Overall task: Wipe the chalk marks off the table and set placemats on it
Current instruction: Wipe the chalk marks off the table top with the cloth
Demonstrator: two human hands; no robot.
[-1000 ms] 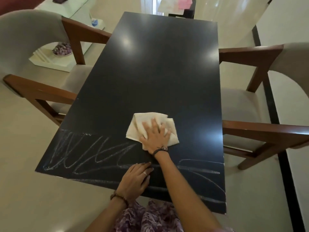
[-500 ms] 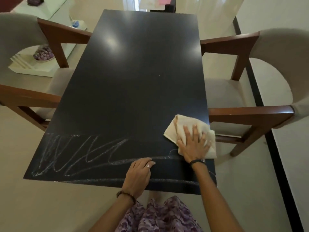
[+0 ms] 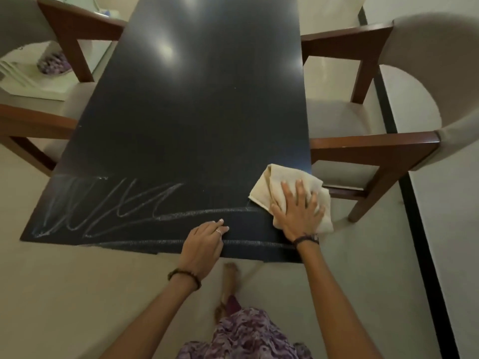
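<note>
A long black table (image 3: 202, 104) runs away from me. White chalk marks (image 3: 111, 206) scrawl across its near end, with long lines along the near edge. A folded cream cloth (image 3: 274, 185) lies at the table's near right corner, partly hanging over the right edge. My right hand (image 3: 298, 211) presses flat on the cloth with fingers spread. My left hand (image 3: 204, 242) rests on the table near the near edge, fingers loosely curled, holding nothing. No placemats are in view.
Wooden armchairs with beige upholstery stand at both sides: one on the right (image 3: 375, 146), one on the left (image 3: 39, 117). A low white table (image 3: 39, 81) with a purple object sits beyond the left chair. Pale floor surrounds the table.
My right hand has slid the cloth from the table's middle to the near right corner. Chalk on the right side is mostly gone. My left hand has stayed near the near edge.
</note>
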